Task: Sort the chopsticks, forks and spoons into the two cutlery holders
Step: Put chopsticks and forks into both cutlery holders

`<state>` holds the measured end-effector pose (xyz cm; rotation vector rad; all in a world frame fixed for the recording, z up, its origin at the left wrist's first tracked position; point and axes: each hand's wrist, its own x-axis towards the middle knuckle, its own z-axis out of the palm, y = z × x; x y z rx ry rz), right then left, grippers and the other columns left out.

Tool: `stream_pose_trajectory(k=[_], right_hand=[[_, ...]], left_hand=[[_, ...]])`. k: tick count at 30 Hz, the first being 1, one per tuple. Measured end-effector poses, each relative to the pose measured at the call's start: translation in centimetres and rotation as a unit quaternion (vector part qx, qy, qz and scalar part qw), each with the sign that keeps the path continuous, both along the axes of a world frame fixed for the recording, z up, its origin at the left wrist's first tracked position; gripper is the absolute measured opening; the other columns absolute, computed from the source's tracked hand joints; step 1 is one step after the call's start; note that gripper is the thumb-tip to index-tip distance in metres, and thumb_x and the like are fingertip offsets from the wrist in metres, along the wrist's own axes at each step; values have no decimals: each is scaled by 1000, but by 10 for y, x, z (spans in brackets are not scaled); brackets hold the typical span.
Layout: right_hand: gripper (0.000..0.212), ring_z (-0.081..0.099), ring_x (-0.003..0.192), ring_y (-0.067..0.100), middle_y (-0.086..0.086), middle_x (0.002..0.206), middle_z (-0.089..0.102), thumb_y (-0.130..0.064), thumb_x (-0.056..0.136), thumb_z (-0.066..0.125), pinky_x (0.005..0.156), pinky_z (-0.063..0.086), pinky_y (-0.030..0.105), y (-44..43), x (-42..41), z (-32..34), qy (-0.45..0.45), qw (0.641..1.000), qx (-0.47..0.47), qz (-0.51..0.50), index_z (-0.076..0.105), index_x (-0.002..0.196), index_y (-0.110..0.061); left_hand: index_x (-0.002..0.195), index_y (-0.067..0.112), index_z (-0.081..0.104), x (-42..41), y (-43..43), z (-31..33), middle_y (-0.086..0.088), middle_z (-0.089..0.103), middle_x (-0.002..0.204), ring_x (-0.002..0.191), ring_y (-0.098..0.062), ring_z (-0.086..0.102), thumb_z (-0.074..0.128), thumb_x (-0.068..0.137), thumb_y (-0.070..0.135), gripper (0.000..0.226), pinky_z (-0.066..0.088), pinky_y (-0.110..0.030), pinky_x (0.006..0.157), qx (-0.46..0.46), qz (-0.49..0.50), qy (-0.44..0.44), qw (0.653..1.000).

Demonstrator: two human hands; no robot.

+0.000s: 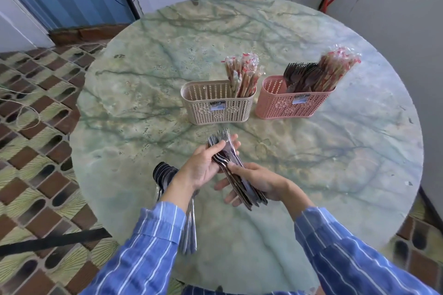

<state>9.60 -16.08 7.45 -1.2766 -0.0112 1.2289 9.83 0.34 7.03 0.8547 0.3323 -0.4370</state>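
Observation:
Both hands hold one bundle of metal forks [221,141] above the table's near middle, tines pointing away. My left hand [206,165] grips the bundle near the tines; my right hand [254,179] grips the handles. A stack of spoons [165,172] lies on the table under my left forearm, partly hidden. The beige holder [215,108] has wrapped chopsticks [244,74] in its right side. The pink holder [292,103] carries dark forks [302,76] and wrapped chopsticks [335,67].
The round green marbled table [335,163] has bare surface to the left and right of the hands. Patterned floor tiles [36,151] lie to the left, and a grey wall [395,31] stands close on the right.

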Motion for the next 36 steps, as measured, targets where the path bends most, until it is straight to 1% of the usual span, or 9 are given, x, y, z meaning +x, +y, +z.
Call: stream_pose_trajectory(k=[9,12,15,20,24,27,30,33,36], right_hand=[[33,73,70,30,10,96,72,-33,104,33,69,58,53,53,-3,3,-219,953,-196,-73,52,108,-6],[32,72,65,28,8,89,73,-31,103,31,65,59,49,64,-2,6,-243,941,-231,-52,50,106,-6],[33,72,65,30,10,86,73,-35,102,33,61,59,49,72,-3,8,-230,944,-230,-51,48,104,-6],[26,71,62,32,11,87,72,-33,101,33,58,59,51,77,-1,7,-218,948,-226,-59,44,105,-9],[26,69,57,34,15,88,69,-28,103,26,51,58,46,81,3,7,-246,932,-264,-21,37,119,-11],[27,66,52,35,17,84,66,-29,103,28,44,54,42,84,2,6,-268,922,-277,-32,38,120,-11],[27,66,72,32,9,84,63,-42,101,38,61,50,36,80,3,5,-320,905,-274,-51,45,99,-16],[42,66,68,29,11,84,68,-49,97,46,61,55,38,72,2,6,-246,948,-187,-76,52,101,-7],[35,71,77,28,11,97,72,-35,97,55,66,58,39,60,0,4,-173,974,-122,-78,56,110,-2]], left_hand=[[107,-3,61,14,29,-4,-16,69,95,84,-24,68,38,103,21,33,55,-35,81,65,62,37,995],[100,2,61,17,32,-4,-10,67,79,72,-19,66,42,100,32,36,58,-30,72,87,58,34,994],[85,3,58,24,36,-1,-6,62,68,66,-20,61,50,98,20,22,56,-29,67,109,57,21,992],[102,-1,57,29,46,2,-14,64,87,81,-25,64,45,100,23,27,58,-34,75,92,9,28,995],[105,2,59,34,46,3,-6,69,82,79,-20,66,70,72,37,49,56,-36,82,149,-27,48,987],[92,7,62,37,44,0,-5,68,72,70,-18,65,76,78,17,22,56,-30,68,160,-17,66,985],[94,4,63,39,46,2,-7,69,72,65,-15,67,68,86,8,11,58,-27,60,129,-5,67,989],[99,-1,65,41,49,4,-10,69,77,68,-18,68,71,83,10,21,60,-31,64,117,-10,68,991],[101,-1,63,43,52,4,-12,70,87,77,-21,69,70,81,5,22,60,-37,77,78,7,51,996]])
